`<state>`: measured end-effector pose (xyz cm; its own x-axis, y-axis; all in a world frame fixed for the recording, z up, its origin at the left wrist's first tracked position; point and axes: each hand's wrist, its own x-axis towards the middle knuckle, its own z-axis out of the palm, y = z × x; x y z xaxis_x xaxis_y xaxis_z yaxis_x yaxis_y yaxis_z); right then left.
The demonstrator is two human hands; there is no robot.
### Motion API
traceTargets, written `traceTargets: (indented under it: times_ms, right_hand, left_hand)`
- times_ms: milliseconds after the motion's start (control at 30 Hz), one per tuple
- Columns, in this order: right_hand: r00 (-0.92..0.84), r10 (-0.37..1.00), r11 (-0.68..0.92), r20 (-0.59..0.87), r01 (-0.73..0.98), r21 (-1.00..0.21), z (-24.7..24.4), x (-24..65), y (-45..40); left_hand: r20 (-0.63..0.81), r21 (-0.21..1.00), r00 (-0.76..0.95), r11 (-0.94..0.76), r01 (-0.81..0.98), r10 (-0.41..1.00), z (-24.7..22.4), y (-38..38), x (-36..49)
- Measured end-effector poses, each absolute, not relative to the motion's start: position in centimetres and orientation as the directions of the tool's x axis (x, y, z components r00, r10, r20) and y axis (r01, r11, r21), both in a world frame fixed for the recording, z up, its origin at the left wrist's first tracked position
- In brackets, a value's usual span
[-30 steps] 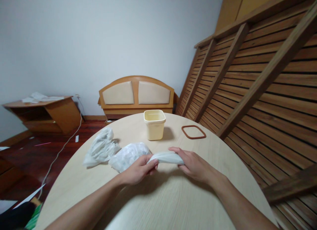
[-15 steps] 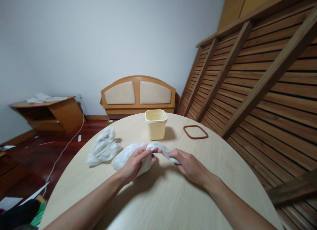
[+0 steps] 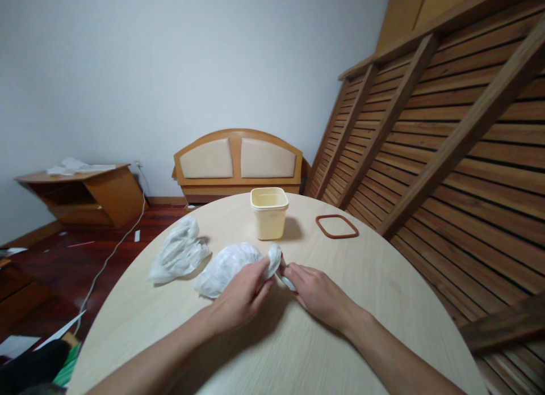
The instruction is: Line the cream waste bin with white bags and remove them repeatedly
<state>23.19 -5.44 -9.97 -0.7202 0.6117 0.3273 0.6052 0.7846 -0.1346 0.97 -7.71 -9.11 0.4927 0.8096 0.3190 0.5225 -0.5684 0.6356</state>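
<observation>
A white plastic bag (image 3: 232, 264) with a bulging body lies on the table, its neck twisted into a rope and bent into a loop. My left hand (image 3: 243, 293) is closed round the neck just right of the bulge. On the twisted end, my right hand (image 3: 313, 293) pinches with its fingers close to the left ones. A second crumpled white plastic bag (image 3: 181, 253) rests to the left, apart from both hands. Beyond my hands stands an upright cream square tub (image 3: 270, 222) with no lid on it. What fills the bulging bag is not visible.
A brown rounded-square ring (image 3: 337, 236) lies flat at the right of the round table (image 3: 361, 332). Past the table are a headboard (image 3: 238, 181) and a low cabinet (image 3: 114, 196) with papers. Wooden slats (image 3: 426, 156) lean at the right.
My hands have come closer together, the left moving right and turning over. The bag's stretched neck is now bent into a loop between them.
</observation>
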Motion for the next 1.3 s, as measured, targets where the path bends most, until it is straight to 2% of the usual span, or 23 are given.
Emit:
traceTargets:
  times_ms: [167, 367, 567, 867, 1033, 1167, 1300]
  right_hand:
    - [-0.747, 0.563, 0.812, 0.354, 0.580, -0.069, -9.7, 23.0, -6.0]
    - [-0.779, 0.462, 0.860, 0.424, 0.510, 0.002, -9.3, 23.4, -6.1]
    - [-0.743, 0.340, 0.914, 0.576, 0.405, -0.018, -9.2, 23.6, -6.5]
    - [-0.676, 0.474, 0.880, 0.564, 0.344, -0.327, -9.6, 23.7, -5.8]
    - [-0.673, 0.496, 0.868, 0.549, 0.356, -0.346, -9.5, 24.0, -5.5]
    - [-0.663, 0.498, 0.864, 0.558, 0.328, -0.382, -9.7, 24.0, -5.5]
    - [-0.629, 0.428, 0.904, 0.649, 0.290, -0.315, -10.0, 23.9, -5.8]
  left_hand:
    - [0.329, 0.363, 0.574, -0.662, 0.656, 0.750, -9.3, -7.6, 1.0]
    - [0.316, 0.267, 0.599, -0.675, 0.688, 0.736, -9.3, -7.3, 1.4]
    - [0.293, 0.249, 0.625, -0.689, 0.680, 0.723, -9.1, -7.3, 1.4]
    - [0.262, 0.299, 0.666, -0.715, 0.632, 0.698, -9.1, -7.5, 1.5]
    - [0.326, 0.408, 0.562, -0.649, 0.642, 0.761, -9.6, -7.3, 1.5]
    - [0.301, 0.389, 0.560, -0.635, 0.667, 0.772, -9.7, -7.2, 1.4]
    - [0.236, 0.350, 0.574, -0.619, 0.703, 0.784, -9.5, -7.1, 1.6]
